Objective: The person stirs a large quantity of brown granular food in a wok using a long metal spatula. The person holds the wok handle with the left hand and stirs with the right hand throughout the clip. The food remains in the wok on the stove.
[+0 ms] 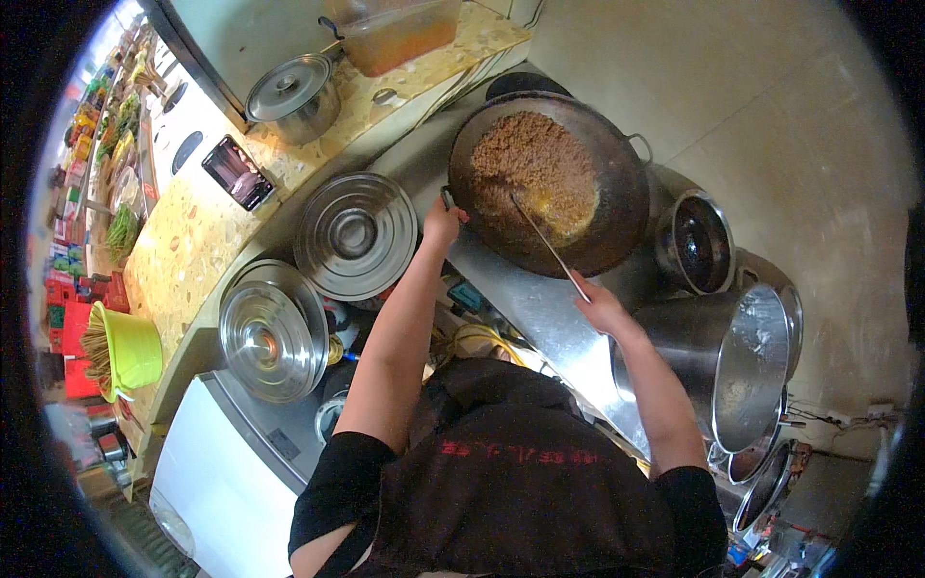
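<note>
A large dark wok [625, 195] stands on the metal stove top in front of me. Brown crumbly food, like minced meat, [538, 152] fills its far part, with yellowish oil [549, 206] pooled at the near edge of the heap. My left hand [442, 218] grips the wok's handle [446, 196] at the left rim. In my right hand [601, 307] is the shaft of a long metal utensil [545, 242], held over the near rim. It slants into the wok, and its working end is buried in the food, so its kind is hidden.
To the right stand a metal pot with dark contents [695, 242] and a tall steel stockpot [751, 368]. Round metal lids [356, 236] lean at the left. A speckled counter [195, 246] carries a phone [238, 173], a lidded pot [293, 97] and a yellow-green bucket of sticks [137, 350].
</note>
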Demonstrator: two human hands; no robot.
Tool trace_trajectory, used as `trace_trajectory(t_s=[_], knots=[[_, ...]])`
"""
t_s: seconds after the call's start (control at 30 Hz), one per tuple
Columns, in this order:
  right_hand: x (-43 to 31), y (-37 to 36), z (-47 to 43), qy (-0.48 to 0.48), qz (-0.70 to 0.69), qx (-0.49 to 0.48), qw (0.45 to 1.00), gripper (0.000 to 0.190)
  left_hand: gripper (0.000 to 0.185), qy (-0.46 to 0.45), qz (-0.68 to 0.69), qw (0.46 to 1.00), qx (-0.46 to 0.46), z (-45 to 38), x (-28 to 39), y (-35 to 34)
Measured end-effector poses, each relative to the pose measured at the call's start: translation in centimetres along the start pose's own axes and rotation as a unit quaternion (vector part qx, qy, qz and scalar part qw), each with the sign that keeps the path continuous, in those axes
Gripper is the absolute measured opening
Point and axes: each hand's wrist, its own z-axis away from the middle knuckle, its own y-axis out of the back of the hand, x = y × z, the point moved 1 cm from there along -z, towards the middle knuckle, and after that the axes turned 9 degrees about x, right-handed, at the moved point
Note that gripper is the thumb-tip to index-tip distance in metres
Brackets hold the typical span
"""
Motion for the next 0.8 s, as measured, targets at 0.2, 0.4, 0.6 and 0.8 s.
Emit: trace_trajectory(t_s=[0.2, 0.4, 0.6, 0.8], knots=[[-0.5, 8.9, 5.1, -0.121, 0.209, -0.069, 0.968, 0.051, 0.032, -0.031, 0.104, 0.994, 0.003, -1.9, -2.5, -1.0], [-1.0, 12.5, 6.6, -0.271, -0.106, 0.028, 0.956, 0.045, 0.043, -0.009, 0.169, 0.985, 0.026, -4.8, -6.7, -3.7], [2.5, 12.3, 0.7, -0.244, -0.186, 0.142, 0.941, 0.046, 0.056, 0.01, 0.275, 0.961, 0.014, -4.6, -6.2, -3.6], [3.1, 9.8, -5.9, -0.341, -0.335, 0.049, 0.877, 0.053, 0.059, 0.043, 0.191, 0.98, -0.02, -2.5, -4.2, -2.3]])
